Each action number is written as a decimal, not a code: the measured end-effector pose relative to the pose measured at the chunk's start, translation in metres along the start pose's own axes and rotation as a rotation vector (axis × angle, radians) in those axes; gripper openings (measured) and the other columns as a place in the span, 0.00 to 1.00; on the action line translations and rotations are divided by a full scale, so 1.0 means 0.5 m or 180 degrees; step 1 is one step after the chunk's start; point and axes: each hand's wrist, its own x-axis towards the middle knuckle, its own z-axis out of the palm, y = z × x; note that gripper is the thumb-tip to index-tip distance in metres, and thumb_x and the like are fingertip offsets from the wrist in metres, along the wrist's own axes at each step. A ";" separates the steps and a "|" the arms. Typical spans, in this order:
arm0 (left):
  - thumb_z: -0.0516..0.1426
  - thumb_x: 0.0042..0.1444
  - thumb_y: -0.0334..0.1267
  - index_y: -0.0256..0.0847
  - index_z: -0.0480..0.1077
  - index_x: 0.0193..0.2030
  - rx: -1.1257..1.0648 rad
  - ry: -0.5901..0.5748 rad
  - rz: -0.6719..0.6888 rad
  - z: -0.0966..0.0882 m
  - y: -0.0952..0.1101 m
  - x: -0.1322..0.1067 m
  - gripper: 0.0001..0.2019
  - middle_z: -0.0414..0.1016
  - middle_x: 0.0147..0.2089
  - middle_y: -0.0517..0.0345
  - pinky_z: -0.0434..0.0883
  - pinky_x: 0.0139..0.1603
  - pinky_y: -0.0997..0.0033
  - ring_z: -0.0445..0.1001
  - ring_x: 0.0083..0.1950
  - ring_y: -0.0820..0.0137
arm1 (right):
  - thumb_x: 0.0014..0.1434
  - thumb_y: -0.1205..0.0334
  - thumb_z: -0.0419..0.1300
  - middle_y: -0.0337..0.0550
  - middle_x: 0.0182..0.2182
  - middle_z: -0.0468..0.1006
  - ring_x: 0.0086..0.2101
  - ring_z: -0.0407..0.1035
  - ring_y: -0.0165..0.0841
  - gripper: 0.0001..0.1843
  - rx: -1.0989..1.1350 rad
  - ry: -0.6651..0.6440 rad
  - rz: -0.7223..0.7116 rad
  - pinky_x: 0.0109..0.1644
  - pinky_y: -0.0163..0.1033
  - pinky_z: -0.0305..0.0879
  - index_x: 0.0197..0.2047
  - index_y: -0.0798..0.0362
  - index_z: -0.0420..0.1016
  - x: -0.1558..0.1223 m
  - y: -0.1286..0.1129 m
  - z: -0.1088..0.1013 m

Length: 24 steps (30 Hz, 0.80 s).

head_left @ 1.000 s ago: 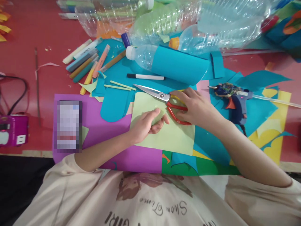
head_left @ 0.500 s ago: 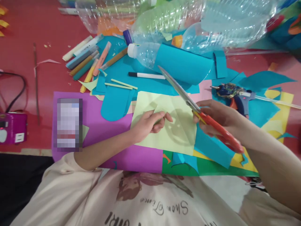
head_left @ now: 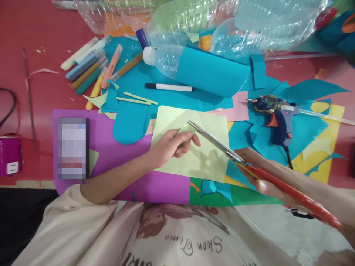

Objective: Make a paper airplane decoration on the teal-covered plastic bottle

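Scissors [head_left: 264, 176] with red handles reach leftward over a pale green sheet [head_left: 208, 162], their tip now just beside a small green paper piece [head_left: 186, 130]; half a second ago it pointed up toward the blue-wrapped bottle [head_left: 212, 72]. The right hand [head_left: 267, 162] has its grip curled around the handles, lower and farther right than a second ago. The left hand [head_left: 169, 147], in much the same pose, pinches the piece, its grip closed between thumb and fingers. Beyond lie a white marker [head_left: 173, 87], a glue gun [head_left: 282, 127] and the red desk [head_left: 16, 70].
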 end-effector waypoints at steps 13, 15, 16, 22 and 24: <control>0.51 0.61 0.40 0.36 0.71 0.29 -0.0036 -0.0080 -0.0069 -0.001 -0.001 -0.002 0.14 0.50 0.14 0.70 0.45 0.19 0.75 0.44 0.16 0.81 | 0.61 0.30 0.46 0.34 0.22 0.65 0.19 0.60 0.30 0.32 0.0529 -0.0385 -0.0307 0.21 0.35 0.55 0.52 0.49 0.65 0.103 0.016 0.000; 0.51 0.61 0.41 0.36 0.71 0.29 -0.0003 -0.0064 -0.0104 -0.002 -0.002 -0.002 0.14 0.50 0.15 0.70 0.45 0.19 0.75 0.44 0.16 0.81 | 0.61 0.32 0.48 0.35 0.22 0.67 0.19 0.62 0.31 0.30 0.0529 -0.0313 -0.0345 0.21 0.35 0.56 0.51 0.49 0.66 0.106 0.015 0.000; 0.51 0.61 0.41 0.36 0.71 0.29 0.0005 -0.0062 -0.0118 -0.002 -0.002 -0.002 0.14 0.51 0.15 0.70 0.46 0.19 0.75 0.45 0.16 0.81 | 0.61 0.32 0.49 0.36 0.22 0.68 0.19 0.62 0.32 0.30 0.0521 -0.0291 -0.0348 0.21 0.36 0.57 0.51 0.49 0.67 0.108 0.013 0.000; 0.51 0.62 0.40 0.36 0.71 0.29 -0.0034 -0.0063 -0.0121 -0.002 -0.001 -0.002 0.14 0.50 0.15 0.70 0.45 0.19 0.75 0.45 0.16 0.81 | 0.57 0.28 0.49 0.40 0.23 0.71 0.21 0.65 0.35 0.33 0.0436 -0.0367 -0.0240 0.21 0.38 0.61 0.47 0.50 0.67 0.109 -0.002 -0.009; 0.50 0.62 0.39 0.36 0.70 0.28 -0.0050 -0.0054 -0.0138 -0.001 0.000 -0.002 0.15 0.50 0.15 0.70 0.45 0.19 0.75 0.45 0.16 0.82 | 0.58 0.29 0.48 0.41 0.25 0.72 0.22 0.66 0.35 0.34 0.0383 -0.0384 -0.0238 0.21 0.37 0.61 0.49 0.50 0.67 0.107 0.003 -0.008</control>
